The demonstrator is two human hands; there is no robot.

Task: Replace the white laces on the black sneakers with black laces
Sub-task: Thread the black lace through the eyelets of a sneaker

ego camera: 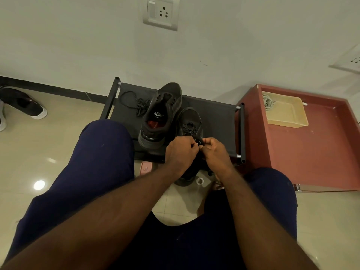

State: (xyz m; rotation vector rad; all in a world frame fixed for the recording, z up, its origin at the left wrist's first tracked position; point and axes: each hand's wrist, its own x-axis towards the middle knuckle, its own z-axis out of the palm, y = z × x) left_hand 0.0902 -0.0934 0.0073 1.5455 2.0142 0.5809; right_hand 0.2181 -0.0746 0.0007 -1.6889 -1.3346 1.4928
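The sneakers (162, 106) look matt fabric, the rack (220, 117) dull cloth (metal tube ends), the floor (39, 152) glossy tile.

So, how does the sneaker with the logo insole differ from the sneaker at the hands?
The sneaker with the logo insole gapes open, no lace seen in it; the sneaker at the hands has a black lace across its front. No hand touches the first; the left hand and right hand pinch the second's lace. Both are black and stand on the black rack.
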